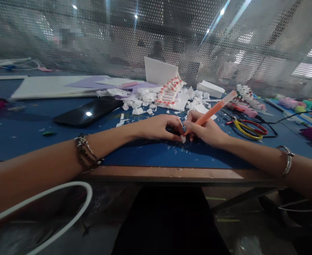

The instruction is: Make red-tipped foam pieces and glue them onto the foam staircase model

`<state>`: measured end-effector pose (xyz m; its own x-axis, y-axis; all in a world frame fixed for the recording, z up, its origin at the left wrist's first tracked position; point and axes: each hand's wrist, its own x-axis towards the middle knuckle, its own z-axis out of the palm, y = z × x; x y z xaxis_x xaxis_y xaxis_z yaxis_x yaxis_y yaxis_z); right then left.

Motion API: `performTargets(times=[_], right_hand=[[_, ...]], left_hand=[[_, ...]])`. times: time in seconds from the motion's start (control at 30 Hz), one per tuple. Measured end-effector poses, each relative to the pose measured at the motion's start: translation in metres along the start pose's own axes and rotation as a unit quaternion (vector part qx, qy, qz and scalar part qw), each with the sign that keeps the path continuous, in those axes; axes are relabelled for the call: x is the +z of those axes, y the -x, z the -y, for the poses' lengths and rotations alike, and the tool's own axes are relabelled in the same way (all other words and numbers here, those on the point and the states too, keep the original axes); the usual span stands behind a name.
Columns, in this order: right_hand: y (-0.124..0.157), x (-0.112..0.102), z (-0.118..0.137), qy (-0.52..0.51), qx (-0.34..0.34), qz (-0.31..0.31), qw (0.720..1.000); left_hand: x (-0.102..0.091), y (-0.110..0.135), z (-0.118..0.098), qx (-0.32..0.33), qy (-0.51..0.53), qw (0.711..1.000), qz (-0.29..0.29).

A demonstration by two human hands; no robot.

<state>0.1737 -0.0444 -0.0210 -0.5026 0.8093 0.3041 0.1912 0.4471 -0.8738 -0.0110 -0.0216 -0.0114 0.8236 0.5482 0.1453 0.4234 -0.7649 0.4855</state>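
Note:
My left hand [163,126] rests near the table's front edge, its thumb and fingers pinched on a small white piece [183,139]. An orange felt-tip pen [216,107] slants up and to the right out of my right hand [208,131], whose fingers are wrapped round it. The pen's tip is at the white piece; whether it touches, I cannot tell. Tiny white scraps [176,150] lie on the blue table top around both hands. Just behind them stands a small white stepped model [170,95] with red dabs along its sides.
Crumpled white scraps [140,101] surround the model. A dark phone-like slab [88,112] lies left, before white sheets [52,88]. Yellow-and-red-handled pliers [248,129] and a black cable [291,116] lie right. A perforated metal screen [113,46] rises behind the table [140,154].

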Motion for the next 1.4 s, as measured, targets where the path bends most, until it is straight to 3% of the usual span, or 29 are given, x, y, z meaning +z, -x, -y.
performTargets(times=[0.3, 0.43, 0.6, 0.8, 0.97, 1.4], right_hand=[[-0.0004, -0.0024, -0.004, 0.011, -0.031, 0.037, 0.999], [-0.0006, -0.0026, -0.0051, 0.011, -0.016, 0.017, 1.0], [0.0007, -0.0018, -0.0012, 0.025, -0.019, 0.034, 0.999], [0.0, -0.0017, -0.0032, 0.03, -0.015, -0.001, 0.999], [0.0, -0.0027, -0.0048, 0.032, -0.027, 0.031, 0.999], [0.0, -0.001, -0.0021, 0.036, -0.002, -0.001, 0.999]], left_hand=[[0.0019, -0.0005, -0.0042, -0.026, 0.006, 1.0, -0.009], [0.003, -0.0017, -0.0055, -0.019, 0.0, 1.0, -0.016], [0.0038, -0.0022, -0.0063, -0.033, 0.013, 0.999, -0.02], [0.0039, -0.0015, -0.0065, -0.035, 0.014, 0.999, -0.015], [0.0041, -0.0011, -0.0067, -0.031, 0.019, 0.999, -0.016], [0.0042, -0.0016, -0.0099, -0.042, 0.023, 0.999, -0.013]])
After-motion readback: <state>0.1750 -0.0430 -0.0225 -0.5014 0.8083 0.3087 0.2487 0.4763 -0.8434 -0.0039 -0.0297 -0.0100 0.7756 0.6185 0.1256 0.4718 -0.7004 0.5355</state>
